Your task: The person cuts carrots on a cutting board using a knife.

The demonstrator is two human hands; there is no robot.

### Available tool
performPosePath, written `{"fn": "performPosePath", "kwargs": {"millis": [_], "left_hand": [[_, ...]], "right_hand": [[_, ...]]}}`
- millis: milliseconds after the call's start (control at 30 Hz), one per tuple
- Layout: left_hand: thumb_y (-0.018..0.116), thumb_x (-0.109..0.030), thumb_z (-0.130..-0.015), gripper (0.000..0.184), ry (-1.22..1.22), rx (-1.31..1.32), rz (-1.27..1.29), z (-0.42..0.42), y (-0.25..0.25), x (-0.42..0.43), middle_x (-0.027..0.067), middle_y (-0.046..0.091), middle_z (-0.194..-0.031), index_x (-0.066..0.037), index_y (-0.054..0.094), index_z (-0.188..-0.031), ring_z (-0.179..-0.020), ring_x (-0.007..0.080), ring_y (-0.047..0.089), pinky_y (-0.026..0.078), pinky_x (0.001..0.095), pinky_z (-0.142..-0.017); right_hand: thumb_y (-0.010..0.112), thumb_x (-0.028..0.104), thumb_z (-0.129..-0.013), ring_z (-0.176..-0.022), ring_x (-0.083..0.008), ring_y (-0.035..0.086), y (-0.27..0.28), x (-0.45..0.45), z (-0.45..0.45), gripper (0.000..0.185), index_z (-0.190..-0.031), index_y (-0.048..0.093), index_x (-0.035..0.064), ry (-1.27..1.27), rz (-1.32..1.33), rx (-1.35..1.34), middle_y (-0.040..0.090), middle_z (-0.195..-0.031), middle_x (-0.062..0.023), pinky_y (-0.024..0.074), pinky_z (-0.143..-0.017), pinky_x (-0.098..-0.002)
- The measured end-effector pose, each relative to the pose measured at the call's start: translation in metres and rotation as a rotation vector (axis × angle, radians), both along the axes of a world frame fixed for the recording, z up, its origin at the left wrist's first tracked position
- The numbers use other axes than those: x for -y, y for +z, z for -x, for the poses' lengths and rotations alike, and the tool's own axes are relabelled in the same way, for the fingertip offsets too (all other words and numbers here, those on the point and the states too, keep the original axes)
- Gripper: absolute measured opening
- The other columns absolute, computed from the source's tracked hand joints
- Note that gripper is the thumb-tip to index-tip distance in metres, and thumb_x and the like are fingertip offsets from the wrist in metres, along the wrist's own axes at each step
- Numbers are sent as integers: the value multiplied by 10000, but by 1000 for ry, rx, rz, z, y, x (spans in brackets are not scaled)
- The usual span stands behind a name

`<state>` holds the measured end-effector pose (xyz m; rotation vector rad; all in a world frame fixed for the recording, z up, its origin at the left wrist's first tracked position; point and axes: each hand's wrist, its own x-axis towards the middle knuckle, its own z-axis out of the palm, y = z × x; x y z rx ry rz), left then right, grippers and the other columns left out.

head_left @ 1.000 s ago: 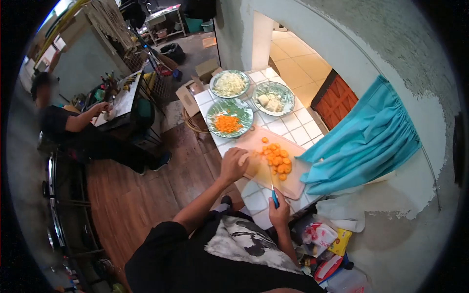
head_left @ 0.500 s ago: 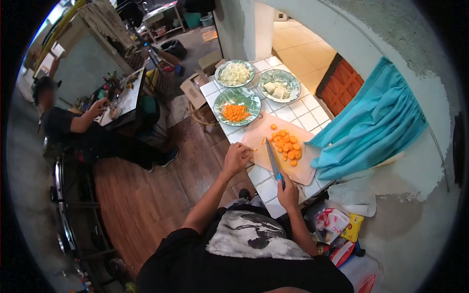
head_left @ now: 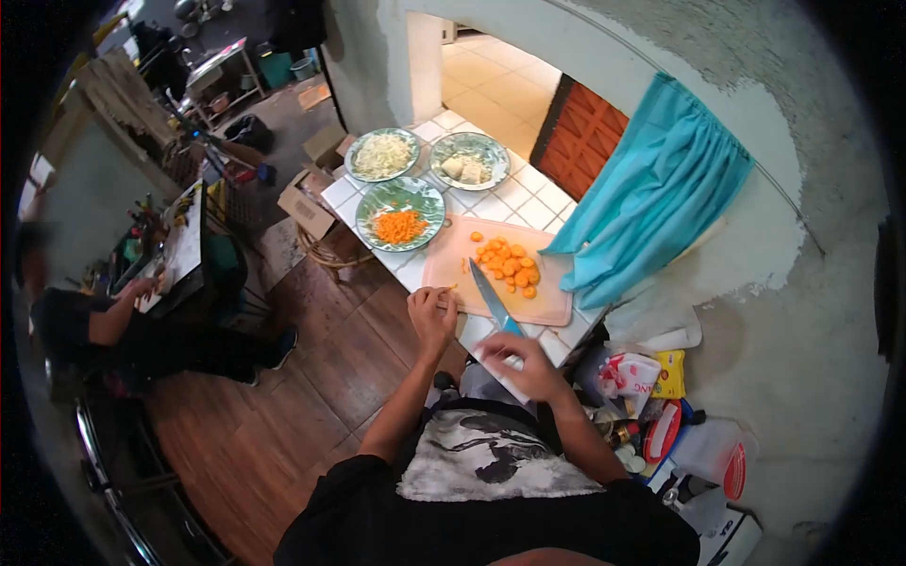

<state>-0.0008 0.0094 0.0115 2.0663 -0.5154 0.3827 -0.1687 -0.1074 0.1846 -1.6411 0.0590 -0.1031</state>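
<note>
A kitchen knife (head_left: 489, 292) with a blue handle lies slanted on the pink cutting board (head_left: 547, 314), its blade beside a pile of sliced carrots (head_left: 508, 264). Just below the handle is my right hand (head_left: 530, 366), off the knife, slightly blurred, fingers apart and holding nothing. My left hand (head_left: 432, 319) is at the board's left edge. Its fingers are pinched together, with a small orange carrot piece at the tips. Behind the board, a green-patterned plate (head_left: 436, 200) bears shredded carrot (head_left: 398, 226).
A plate of pale shreds (head_left: 382, 154) and a bowl with pale chunks (head_left: 468, 168) stand at the counter's far end. A turquoise curtain (head_left: 661, 189) hangs over the right side. Packets (head_left: 642, 377) and containers sit at lower right. Another person (head_left: 113, 330) sits at the left table.
My right hand has let go of the knife, which now rests on the board, and has drawn back toward me. My left hand stays pinched by the board's edge. The view has shifted right.
</note>
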Motion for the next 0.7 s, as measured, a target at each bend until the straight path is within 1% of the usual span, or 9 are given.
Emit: {"fn": "performPosePath", "kwargs": {"millis": [67,133,200,267,300,433,567,633,700], "left_hand": [[764,-170,-836,217,-34,-20,-30,2,-5,0,108,611,-1029,-72,728,-1026,-1069,324,522,425,440,-946],[758,-191,-852,238,-3,51,-52,3,-8,0,126,610,-1036,-65,717,-1050,-1080,334,519,420,452,-956],[742,-207,-878,234,-13,51,-93,1,-6,1,146,608,-1054,-54,708,-1052,-1088,347,519,417,462,-965],[734,-224,-888,245,-24,46,-116,3,1,0,147,608,-1066,-54,704,-1062,-1087,352,520,417,464,-965],[734,-224,-888,245,-27,41,-126,2,2,-2,147,608,-1066,-54,704,-1062,-1087,352,520,417,464,-965],[736,-232,-884,254,-42,73,-162,2,-2,-2,140,602,-1071,-66,687,-1070,-1084,354,522,417,463,-961],[749,-239,-867,273,-40,65,-176,1,-3,-2,142,602,-1071,-70,683,-1071,-1092,357,524,417,465,-964],[752,-243,-860,281,-51,90,-171,-2,-5,-3,141,601,-1079,-75,678,-1073,-1095,358,524,419,468,-963],[750,-246,-861,281,-54,65,-174,1,-4,-4,142,602,-1079,-74,679,-1072,-1096,359,525,421,469,-961]], "right_hand": [[643,64,-967,-996,-230,634,73,-21,4,196,-1145,710,17,500,-298,178,669,-1056,-107,486,-916,-360],[651,85,-968,-986,-258,614,120,-43,-3,195,-1150,709,44,1022,-531,351,636,-1004,-99,461,-932,-391],[686,116,-957,-920,-275,598,149,-63,-14,174,-1123,723,78,1220,-444,660,595,-950,-80,451,-921,-404],[667,128,-920,-955,-270,524,147,-66,-16,435,-1348,670,202,1336,-431,641,511,-1012,-93,365,-886,-469],[688,133,-902,-920,-266,521,146,-72,-16,382,-1280,693,190,1295,-514,675,509,-984,-82,376,-855,-456],[705,112,-883,-911,-254,553,158,-81,-20,229,-1109,693,149,1314,-494,799,552,-943,-44,404,-825,-441],[725,102,-880,-897,-231,635,154,-85,-12,202,-1079,699,122,1179,-477,803,644,-931,-43,470,-807,-421],[756,89,-869,-881,-221,709,151,-81,-2,171,-1033,707,87,871,-719,574,719,-948,-56,538,-784,-370],[745,42,-895,-901,-216,741,153,-68,4,114,-998,697,31,695,-802,478,745,-1002,-88,562,-771,-307]]}}
